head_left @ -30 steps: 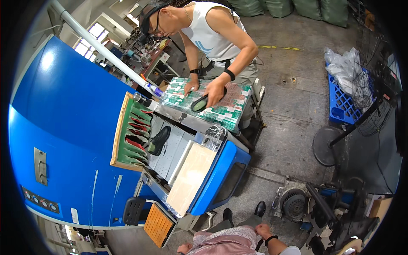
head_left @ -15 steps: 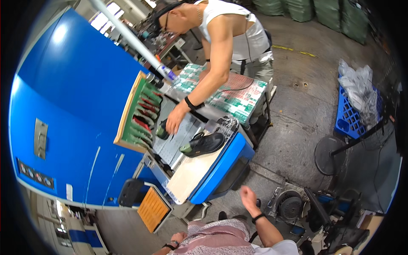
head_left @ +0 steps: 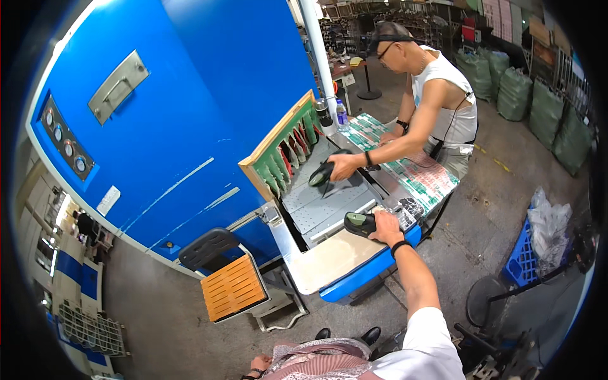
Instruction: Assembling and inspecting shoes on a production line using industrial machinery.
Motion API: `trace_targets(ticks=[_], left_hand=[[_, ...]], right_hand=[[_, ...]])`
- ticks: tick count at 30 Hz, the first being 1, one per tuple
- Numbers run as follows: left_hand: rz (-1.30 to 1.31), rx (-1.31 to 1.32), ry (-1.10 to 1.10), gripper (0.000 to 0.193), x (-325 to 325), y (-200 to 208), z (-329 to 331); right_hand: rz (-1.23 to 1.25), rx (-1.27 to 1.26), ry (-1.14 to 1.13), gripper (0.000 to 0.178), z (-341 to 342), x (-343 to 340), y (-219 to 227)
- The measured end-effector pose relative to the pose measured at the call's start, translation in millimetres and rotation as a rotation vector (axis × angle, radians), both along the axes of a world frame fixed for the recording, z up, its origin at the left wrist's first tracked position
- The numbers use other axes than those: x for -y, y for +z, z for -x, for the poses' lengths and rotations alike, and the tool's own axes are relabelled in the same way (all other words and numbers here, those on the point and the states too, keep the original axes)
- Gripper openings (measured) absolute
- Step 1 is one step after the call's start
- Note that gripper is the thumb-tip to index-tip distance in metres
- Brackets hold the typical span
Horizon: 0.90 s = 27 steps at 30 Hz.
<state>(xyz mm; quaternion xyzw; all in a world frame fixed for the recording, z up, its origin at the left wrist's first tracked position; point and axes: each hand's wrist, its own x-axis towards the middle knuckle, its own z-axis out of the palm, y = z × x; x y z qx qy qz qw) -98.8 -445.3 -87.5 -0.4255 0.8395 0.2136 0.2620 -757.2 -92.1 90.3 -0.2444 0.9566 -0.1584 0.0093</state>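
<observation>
My right hand [head_left: 386,226] is closed round the heel end of a black shoe [head_left: 360,223] with a green toe. The shoe lies on the pale board [head_left: 326,261] at the front of the blue machine. My left hand [head_left: 259,363] hangs low beside my patterned apron, away from the machine; its fingers are too small and partly hidden to read. Across from me, a co-worker's hand [head_left: 345,166] holds another black shoe [head_left: 322,174] with a greenish toe over the grey perforated bed [head_left: 329,204].
A green strip curtain [head_left: 278,172] covers the opening of the blue machine [head_left: 190,95]. A stool with an orange slatted seat [head_left: 233,286] stands in front. Behind the board is a table with a patterned cover [head_left: 411,168]. A blue crate [head_left: 523,258] sits at right.
My right hand has reached forward from the lower right and taken hold of the shoe on the board. The co-worker has lifted the other shoe off the bed. The view has turned.
</observation>
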Motion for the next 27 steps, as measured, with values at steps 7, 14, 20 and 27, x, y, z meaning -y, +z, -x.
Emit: trace_targets(ticks=[7, 14, 20, 27], left_hand=[[-0.168, -0.006, -0.029, 0.03, 64.3, -66.3, -15.8], [-0.259, -0.064, -0.348, 0.035, 50.2, -8.0, 78.9], [-1.024, -0.34, -0.337, 0.032, -89.7, 142.9, 191.0], [-1.814, -0.352, -0.187, 0.043, -277.3, 235.5, 125.0]], right_hand=[[0.441, 0.218, -0.561, 0.065, -216.7, 45.7, -17.2], [1.493, 0.841, -0.953, 0.053, -446.0, 25.4, -39.1], [2.011, 0.806, -0.257, 0.076, -529.8, -54.4, 89.8], [2.152, 0.242, -0.395, 0.089, -644.6, -111.2, 114.7]])
